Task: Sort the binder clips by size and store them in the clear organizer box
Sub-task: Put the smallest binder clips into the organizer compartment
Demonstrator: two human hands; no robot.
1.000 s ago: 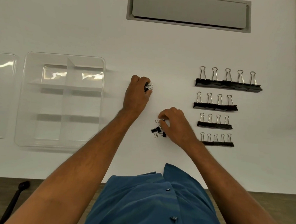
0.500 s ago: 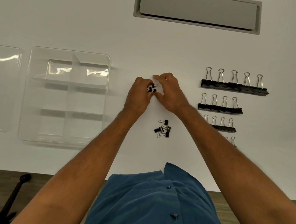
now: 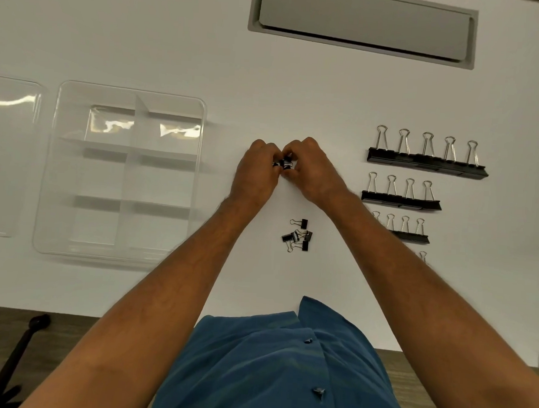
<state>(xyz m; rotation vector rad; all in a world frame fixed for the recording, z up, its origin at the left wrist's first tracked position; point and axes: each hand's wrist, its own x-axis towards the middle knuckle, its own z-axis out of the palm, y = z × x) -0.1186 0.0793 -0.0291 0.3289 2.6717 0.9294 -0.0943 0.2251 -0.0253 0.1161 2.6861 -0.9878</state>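
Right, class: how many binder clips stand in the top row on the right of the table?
5, side by side in the largest binder clips row, handles up, beyond the row of four. None looks hidden; the lower rows are partly behind the forearm.

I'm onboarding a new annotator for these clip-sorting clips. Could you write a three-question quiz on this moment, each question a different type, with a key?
1. True or false: the clear organizer box already holds binder clips.
2. Multiple choice: where are the tiny clips that the left hand and right hand pinch together? A) over the box B) on the table between the box and the sorted rows C) beside the shirt
3. How many clips stand in the top row of largest clips?

Key
1. False; its compartments show no clips.
2. B; a loose pile of small clips lies nearer the person.
3. Five.
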